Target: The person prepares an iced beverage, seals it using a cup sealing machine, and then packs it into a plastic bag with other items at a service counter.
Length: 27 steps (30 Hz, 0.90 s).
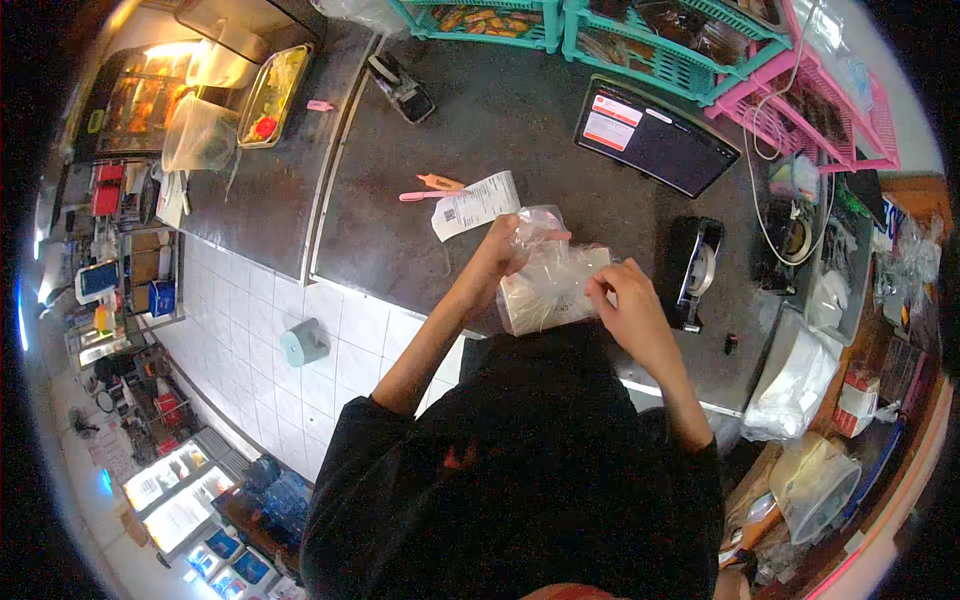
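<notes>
A clear plastic bag (551, 281) with a pale, box-like pack inside is held over the near edge of the dark counter (390, 217). Its gathered top is in the grip of my left hand (511, 244). At the bag's right side are the curled fingers of my right hand (630, 304); whether they pinch the plastic cannot be made out. Some dark printing shows on the pack. Just beyond my left hand lies a printed paper slip (480, 204), with an orange highlighter (440, 181) and a pink pen (431, 195) beside it.
A tablet (656, 135) with a lit screen lies beyond my right hand. Right of that hand stands a black tape dispenser (697, 274). Teal baskets (637, 64) line the back, beside pink ones (817, 127). A black handheld device (401, 86) lies far left of the tablet.
</notes>
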### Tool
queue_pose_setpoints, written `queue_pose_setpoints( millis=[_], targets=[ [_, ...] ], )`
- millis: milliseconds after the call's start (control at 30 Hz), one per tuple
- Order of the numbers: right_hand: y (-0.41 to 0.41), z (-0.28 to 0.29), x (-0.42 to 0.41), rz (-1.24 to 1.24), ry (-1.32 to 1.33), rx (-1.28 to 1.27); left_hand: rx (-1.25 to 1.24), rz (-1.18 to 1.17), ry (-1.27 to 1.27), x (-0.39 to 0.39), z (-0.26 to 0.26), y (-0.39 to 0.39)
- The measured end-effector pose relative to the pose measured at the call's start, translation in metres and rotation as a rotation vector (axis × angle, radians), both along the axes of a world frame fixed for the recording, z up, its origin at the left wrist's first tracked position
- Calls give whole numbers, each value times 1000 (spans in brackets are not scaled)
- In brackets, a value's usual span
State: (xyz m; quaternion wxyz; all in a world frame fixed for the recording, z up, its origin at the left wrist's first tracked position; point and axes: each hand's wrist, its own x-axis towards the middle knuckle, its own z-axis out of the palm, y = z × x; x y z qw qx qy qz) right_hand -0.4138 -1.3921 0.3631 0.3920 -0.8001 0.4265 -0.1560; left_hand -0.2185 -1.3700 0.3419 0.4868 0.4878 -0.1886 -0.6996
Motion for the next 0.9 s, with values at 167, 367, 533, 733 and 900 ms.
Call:
queue_pose_setpoints(
  millis=[167, 367, 533, 733, 900],
  targets=[
    [3, -9, 3, -143, -47, 16, -78, -80, -381, 9, -17, 11],
    [0, -17, 15, -73, -204, 22, -143, -257, -618, 8, -6, 16],
    [7, -46, 40, -112, -141, -201, -464, -621, -1053, 14, 4, 22],
    [24, -43, 34, -201, -294, 151, -682, -679, -1152, 26, 4, 22],
    [34, -51, 34, -188, -373, 93, -738, -713, -1218, 32, 5, 18]
  ],
)
